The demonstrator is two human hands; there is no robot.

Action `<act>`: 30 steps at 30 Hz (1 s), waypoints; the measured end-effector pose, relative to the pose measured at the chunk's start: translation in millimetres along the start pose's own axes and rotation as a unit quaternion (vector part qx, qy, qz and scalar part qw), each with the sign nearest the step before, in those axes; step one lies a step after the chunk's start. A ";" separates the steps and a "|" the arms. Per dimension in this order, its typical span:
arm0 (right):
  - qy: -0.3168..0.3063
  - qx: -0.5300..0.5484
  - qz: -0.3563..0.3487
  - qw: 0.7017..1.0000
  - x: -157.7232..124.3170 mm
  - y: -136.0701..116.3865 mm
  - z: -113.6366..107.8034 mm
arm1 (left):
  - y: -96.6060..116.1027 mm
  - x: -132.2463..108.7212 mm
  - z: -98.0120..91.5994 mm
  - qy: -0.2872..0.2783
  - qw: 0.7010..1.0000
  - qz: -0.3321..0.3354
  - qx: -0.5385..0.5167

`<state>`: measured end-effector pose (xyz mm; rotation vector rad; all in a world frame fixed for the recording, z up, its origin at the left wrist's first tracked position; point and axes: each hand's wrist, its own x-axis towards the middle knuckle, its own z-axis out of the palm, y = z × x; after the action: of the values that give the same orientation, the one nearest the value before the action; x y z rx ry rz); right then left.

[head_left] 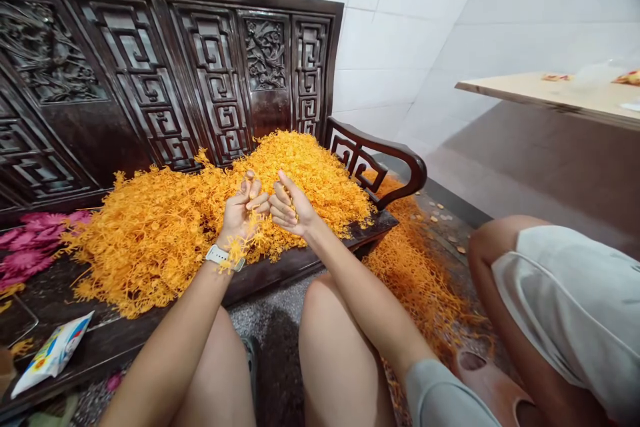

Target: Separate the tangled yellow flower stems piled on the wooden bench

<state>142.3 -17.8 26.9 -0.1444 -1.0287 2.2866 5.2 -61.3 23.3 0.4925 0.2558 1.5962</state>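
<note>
Heaped along the seat of a dark carved wooden bench are orange plastic flower pieces with thin, spidery arms. My left hand, with a white watch on its wrist, is closed around a few of these pieces. Some loose orange pieces hang below its palm and over the watch. Against its fingertips, in front of the heap, my right hand has its fingers curled and its thumb raised. What the right fingers pinch is mostly hidden.
Pink plastic flowers and a white-blue packet lie on the bench at left. More orange pieces cover the floor beyond the armrest. Another person's leg is close at right, below a pale tabletop.
</note>
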 end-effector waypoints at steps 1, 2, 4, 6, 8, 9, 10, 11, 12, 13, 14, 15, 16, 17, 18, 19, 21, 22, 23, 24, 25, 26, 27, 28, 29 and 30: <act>0.003 -0.009 0.009 1.000 0.7 0.5 -1.7 | -0.2 1.6 -1.8 0.008 1.000 -0.003 0.012; 0.007 -0.017 0.013 1.000 1.3 0.9 -3.6 | -0.3 2.7 -3.3 0.010 1.000 -0.006 0.021; 0.004 -0.031 0.012 0.999 2.4 1.2 -7.3 | 0.3 3.6 -5.9 0.003 0.999 -0.010 0.032; -0.010 -0.042 0.011 0.999 2.9 1.3 -9.9 | 1.5 3.2 -7.7 -0.007 0.999 -0.017 0.038; -0.018 -0.051 0.009 0.998 2.7 1.4 -11.0 | 2.6 2.5 -8.6 -0.008 0.999 -0.023 0.043; -0.015 -0.056 0.008 0.998 2.6 1.4 -11.1 | 3.1 2.3 -8.8 -0.004 0.999 -0.026 0.047; -0.008 -0.061 0.007 0.998 2.5 1.5 -11.0 | 3.4 2.3 -8.8 0.001 0.998 -0.029 0.051; 0.002 -0.066 0.007 0.998 2.4 1.5 -10.8 | 3.6 2.6 -8.7 0.008 0.998 -0.030 0.056; 0.012 -0.072 0.008 0.997 2.4 1.4 -10.6 | 3.7 3.0 -8.4 0.015 0.998 -0.030 0.062; 0.020 -0.077 0.009 0.997 2.5 1.2 -10.3 | 3.6 3.6 -8.1 0.022 0.997 -0.029 0.067; 0.025 -0.081 0.010 0.996 2.7 1.0 -10.2 | 3.3 4.4 -7.8 0.028 0.997 -0.028 0.072; 0.027 -0.085 0.010 0.996 3.0 0.7 -10.1 | 2.9 5.2 -7.7 0.033 0.996 -0.026 0.077; 0.027 -0.087 0.009 0.996 3.3 0.4 -10.2 | 2.4 6.0 -7.9 0.037 0.996 -0.022 0.081; 0.025 -0.089 0.007 0.996 3.6 0.1 -10.4 | 1.9 6.8 -8.3 0.038 0.996 -0.018 0.085; 0.023 -0.090 0.003 0.996 4.0 -0.1 -10.7 | 1.3 7.5 -8.9 0.038 0.995 -0.013 0.088; 0.022 -0.091 0.001 0.996 4.4 -0.3 -11.1 | 0.8 8.0 -9.7 0.037 0.995 -0.008 0.090; 0.029 -0.094 -0.002 0.995 5.0 -0.6 -12.4 | 0.1 8.8 -11.3 0.036 0.995 0.000 0.093; 0.035 -0.096 -0.002 0.995 5.3 -0.7 -13.1 | 0.0 9.1 -12.0 0.037 0.995 0.002 0.095; 0.041 -0.097 -0.001 0.994 5.5 -0.7 -13.9 | 0.1 9.3 -12.4 0.038 0.995 0.002 0.097; 0.045 -0.099 -0.001 0.994 5.8 -0.8 -14.7 | 0.3 9.4 -12.6 0.038 0.995 0.000 0.097; 0.049 -0.100 -0.001 0.994 6.0 -0.8 -15.5 | 0.6 9.6 -12.6 0.038 0.995 -0.002 0.097; 0.052 -0.101 0.000 0.994 6.3 -0.8 -16.3 | 0.9 9.7 -12.5 0.037 0.995 -0.004 0.095; 0.054 -0.100 0.000 0.993 6.6 -0.8 -17.0 | 1.2 9.9 -12.3 0.038 0.995 -0.005 0.093; 0.057 -0.099 0.000 0.993 6.9 -0.9 -17.6 | 1.3 10.1 -12.0 0.040 0.995 -0.006 0.090; 0.060 -0.097 0.000 0.993 7.2 -0.9 -18.1 | 1.3 10.4 -11.9 0.041 0.995 -0.007 0.087; 0.062 -0.095 0.000 0.994 7.5 -0.9 -18.5 | 1.3 10.7 -11.8 0.043 0.996 -0.008 0.083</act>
<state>142.9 -1.2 15.9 -0.3594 -1.1786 2.1470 -1.6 -49.4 15.1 0.5496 0.4594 1.5888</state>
